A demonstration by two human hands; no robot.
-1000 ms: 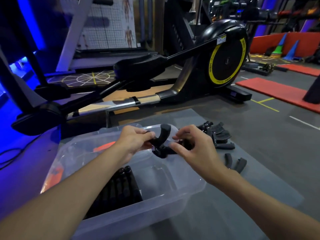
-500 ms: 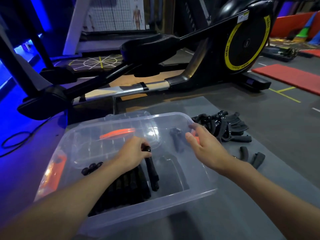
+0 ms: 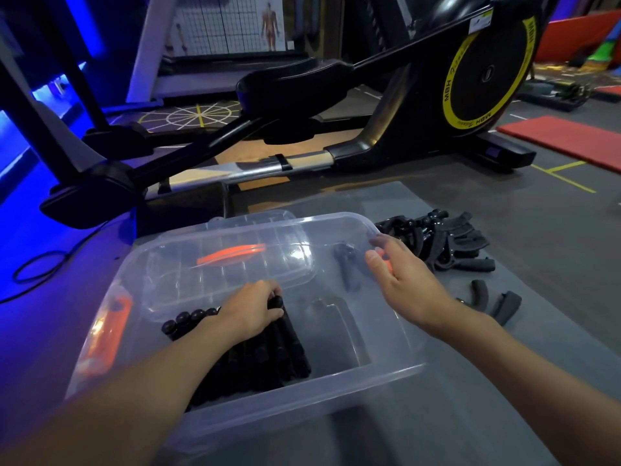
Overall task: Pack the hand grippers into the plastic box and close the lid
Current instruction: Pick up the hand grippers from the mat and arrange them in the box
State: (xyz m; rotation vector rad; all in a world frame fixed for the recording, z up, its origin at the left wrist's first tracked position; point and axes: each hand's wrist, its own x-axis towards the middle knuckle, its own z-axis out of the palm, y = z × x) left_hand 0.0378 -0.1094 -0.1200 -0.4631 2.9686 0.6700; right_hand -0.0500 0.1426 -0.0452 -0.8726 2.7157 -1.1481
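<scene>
A black hand gripper (image 3: 285, 326) is being clamped by the left hand (image 3: 250, 312) inside the plastic box (image 3: 386, 371); the right hand (image 3: 401, 280), fingers apart, is being held over the box's far rim, near the loose grippers (image 3: 443, 243).

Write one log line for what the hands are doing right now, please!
left hand: setting hand gripper into row in plastic box | right hand: open, empty, over far rim | pile: still outside | lid: off

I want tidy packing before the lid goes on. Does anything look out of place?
Mostly the lid: it lies tilted inside the box, over the packed grippers, so it must come out first. One gripper lies apart inside the box, and a pile waits on the mat.
</scene>
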